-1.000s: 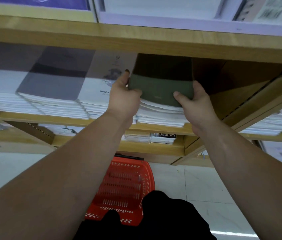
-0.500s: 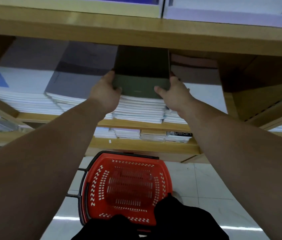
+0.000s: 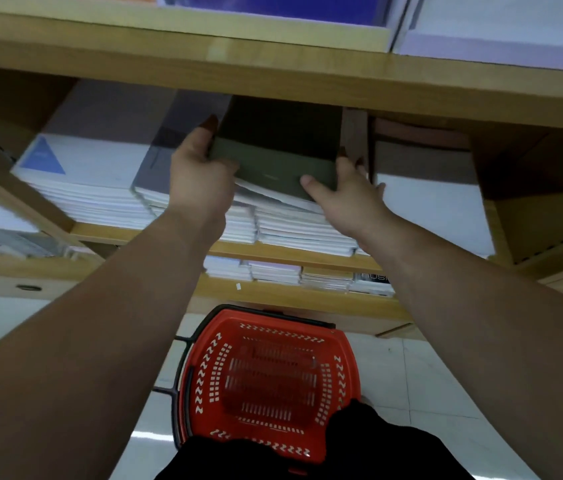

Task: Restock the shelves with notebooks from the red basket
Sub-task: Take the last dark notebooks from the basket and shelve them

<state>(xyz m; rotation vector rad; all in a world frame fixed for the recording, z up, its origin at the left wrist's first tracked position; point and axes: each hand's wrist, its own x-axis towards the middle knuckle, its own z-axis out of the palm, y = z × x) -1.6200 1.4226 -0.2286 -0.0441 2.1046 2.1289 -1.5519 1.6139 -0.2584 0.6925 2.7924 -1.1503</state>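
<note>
Wooden store shelving fills the view, white tiled floor (image 3: 411, 375) below. Left hand (image 3: 200, 174) grips the near left corner of the green notebook (image 3: 273, 157), fingers reaching along its left edge. Right hand (image 3: 346, 195) holds the near right corner, thumb flat on the cover, other fingers wrapped round the right edge. Both hands closed on it, arms stretched up and forward.

Green notebook: dark matte green cover, small faint mark near the front edge, unreadable. White page edges show under the cover. Its near edge is tilted up off the middle stack (image 3: 301, 230) of white notebooks; the far part runs back under the upper shelf board (image 3: 273, 74) into shadow.

On the same shelf (image 3: 134, 233), to the left: grey-cover stack (image 3: 159, 168), touching the left hand's side, then a white stack with a blue triangle (image 3: 83, 174). To the right: tall white stack (image 3: 429, 209) just beside the right hand, brown covers behind it. Stacks sit side by side, packed close.

Lower shelf (image 3: 273, 292) carries shorter stacks (image 3: 273, 271) of white and pale notebooks, one dark cover with partial lettering at the right end.

Red basket (image 3: 204, 375) stands on the floor below the shelves, between the two forearms, black handle (image 3: 183, 341) folded down at its left. Inside, only its perforated red bottom shows. Dark clothing (image 3: 377, 452) covers its near rim.

Top shelf above holds purple and white packs, cropped by the frame.
</note>
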